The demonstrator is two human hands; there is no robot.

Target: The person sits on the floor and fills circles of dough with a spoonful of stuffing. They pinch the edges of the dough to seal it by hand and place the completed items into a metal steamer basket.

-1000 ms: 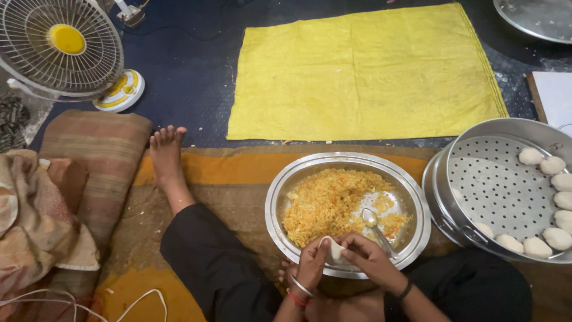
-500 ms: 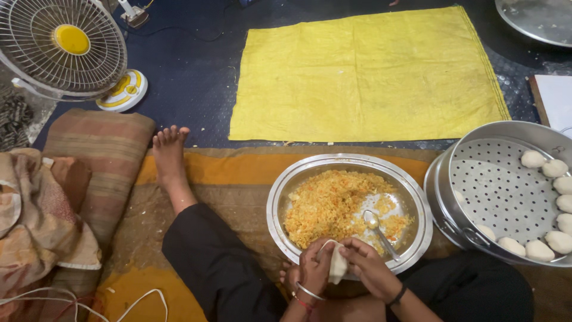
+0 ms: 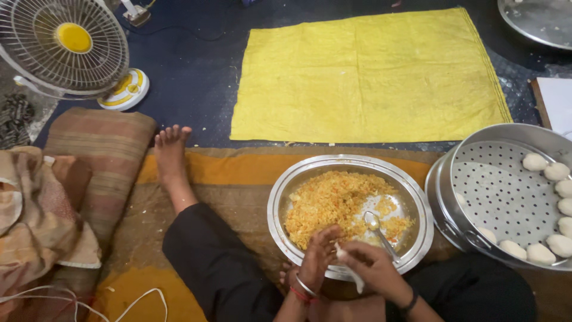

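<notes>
My left hand (image 3: 317, 257) and my right hand (image 3: 369, 268) meet over the near rim of a steel bowl (image 3: 286, 191), both closed around a white piece of dough (image 3: 351, 269). The bowl holds orange-yellow crumbly filling (image 3: 328, 203), and a metal spoon (image 3: 379, 230) rests in it just beyond my right hand. To the right stands a perforated steel steamer tray (image 3: 500, 191) with several white filled dumplings (image 3: 539, 162) along its far and near edges. My bare left foot (image 3: 170, 152) stretches out on the mat.
A yellow cloth (image 3: 363, 77) lies spread on the dark floor ahead. A small table fan (image 3: 65, 48) stands at the upper left, a striped cushion (image 3: 98, 155) and folded fabric at the left. Another steel plate (image 3: 539, 21) sits at the top right.
Both hands have kept working the dough over the bowl's rim; it has turned and now hangs lower between my fingers. The bowl and tray have not moved.
</notes>
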